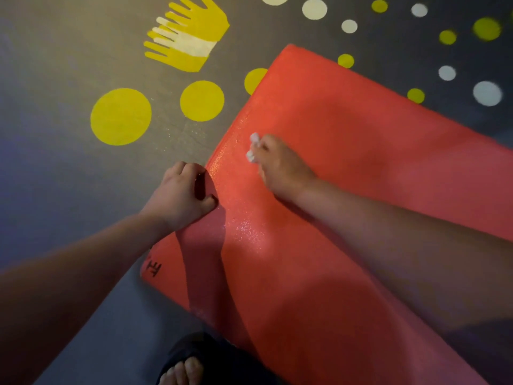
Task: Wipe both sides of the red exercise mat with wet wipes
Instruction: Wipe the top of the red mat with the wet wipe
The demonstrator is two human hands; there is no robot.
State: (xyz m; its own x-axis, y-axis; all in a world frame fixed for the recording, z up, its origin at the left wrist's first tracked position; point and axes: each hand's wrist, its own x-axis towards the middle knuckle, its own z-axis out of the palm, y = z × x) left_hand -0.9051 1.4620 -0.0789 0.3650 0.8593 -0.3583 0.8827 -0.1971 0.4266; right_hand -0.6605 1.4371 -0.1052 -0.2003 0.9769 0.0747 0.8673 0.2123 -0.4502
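The red exercise mat [347,140] lies flat on the grey floor and runs from the lower middle to the right edge. My left hand [180,197] grips the mat's left edge, fingers curled over it. My right hand [280,168] sits on the mat's surface and holds a crumpled white wet wipe [253,147] that pokes out past its fingers. A wet, glistening streak shows on the mat between the two hands. Black handwritten marks sit near the mat's lower-left corner.
The grey floor [69,168] is painted with yellow circles, white and yellow dots and yellow-white handprints [188,37] beyond the mat. My sandalled foot [183,370] stands at the bottom edge, beside the mat's near end.
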